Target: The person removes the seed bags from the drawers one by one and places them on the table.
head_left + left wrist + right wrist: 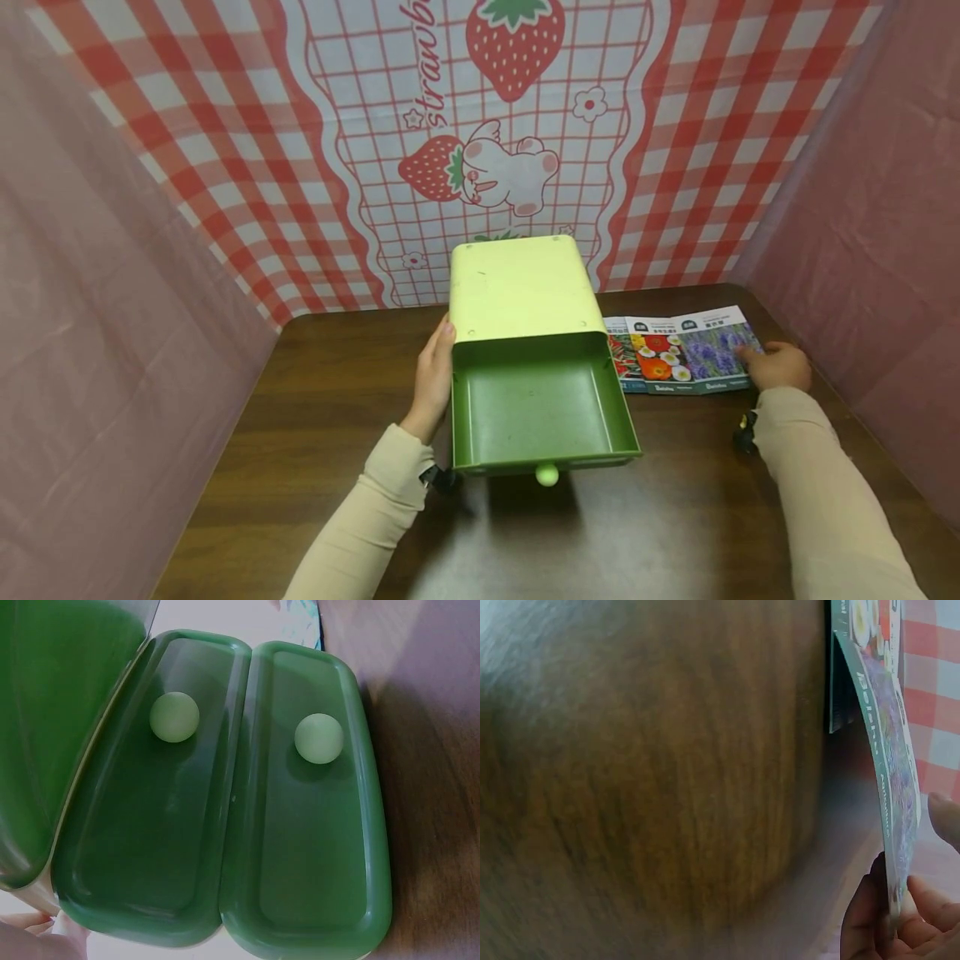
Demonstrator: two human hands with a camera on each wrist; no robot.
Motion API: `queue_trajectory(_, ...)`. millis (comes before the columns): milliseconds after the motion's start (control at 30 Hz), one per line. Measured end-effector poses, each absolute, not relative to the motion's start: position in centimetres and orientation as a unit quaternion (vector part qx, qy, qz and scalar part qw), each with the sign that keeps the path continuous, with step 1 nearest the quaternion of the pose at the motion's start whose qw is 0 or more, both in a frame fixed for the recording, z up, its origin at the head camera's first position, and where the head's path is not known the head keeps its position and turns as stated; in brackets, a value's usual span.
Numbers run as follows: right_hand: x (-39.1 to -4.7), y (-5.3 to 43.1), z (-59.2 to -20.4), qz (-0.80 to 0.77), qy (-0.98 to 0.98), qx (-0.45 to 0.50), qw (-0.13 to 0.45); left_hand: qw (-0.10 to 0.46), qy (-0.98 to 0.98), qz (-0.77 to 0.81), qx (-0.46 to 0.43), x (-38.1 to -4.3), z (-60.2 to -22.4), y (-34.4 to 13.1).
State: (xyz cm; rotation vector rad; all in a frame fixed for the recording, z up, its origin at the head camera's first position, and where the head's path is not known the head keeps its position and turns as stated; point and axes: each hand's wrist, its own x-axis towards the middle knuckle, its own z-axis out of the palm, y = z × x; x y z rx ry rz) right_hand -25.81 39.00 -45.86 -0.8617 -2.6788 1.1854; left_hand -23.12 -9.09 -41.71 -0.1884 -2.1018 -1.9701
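Observation:
A small drawer cabinet (525, 287) with a pale yellow-green top stands in the middle of the table, its green top drawer (532, 408) pulled out and bare inside. Two lower drawer fronts (307, 847) with round knobs are pushed in, as the left wrist view shows. My left hand (431, 379) rests along the cabinet's left side, fingers extended toward the back. On the right, my right hand (780, 367) pinches the outer edge of a seed packet (716, 350) with purple flowers. In the right wrist view its fingers (922, 900) are under the packet, which tilts up.
Beside the held packet lie a packet with orange and white flowers (660, 354) and one with red flowers (622, 358), partly overlapped. A checked strawberry cloth (360, 208) hangs behind the brown table (315, 433). Pink curtains (862, 208) enclose both sides.

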Motion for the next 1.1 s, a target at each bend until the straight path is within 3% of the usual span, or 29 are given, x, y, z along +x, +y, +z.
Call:
queue_trajectory(433, -27.0, 40.8, -48.6, 0.331, -0.913, -0.237, 0.019, 0.112, -0.721, -0.681, -0.057, -23.2, -41.9, -9.2)
queue_trajectory(1100, -26.9, 39.8, -48.1, 0.245, -0.941, -0.232, -0.017, 0.098, -0.727, -0.677, -0.058, -20.9, -38.6, -8.9)
